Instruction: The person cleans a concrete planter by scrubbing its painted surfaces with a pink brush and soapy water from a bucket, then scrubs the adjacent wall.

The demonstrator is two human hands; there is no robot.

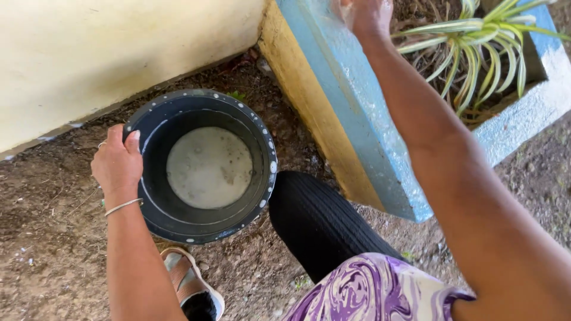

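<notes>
Black bucket (205,220) rim gripped by left hand (117,163); right hand (366,15) raised over planter (357,119), grip unclear

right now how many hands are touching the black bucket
1. The left hand grips the black bucket at its left rim; the right hand is raised above the blue planter, clear of it.

The bucket (202,166) stands on the ground (47,214), beside the wall (89,53). To its right lies the planter (351,107). A plant (476,47) grows in it.
</notes>
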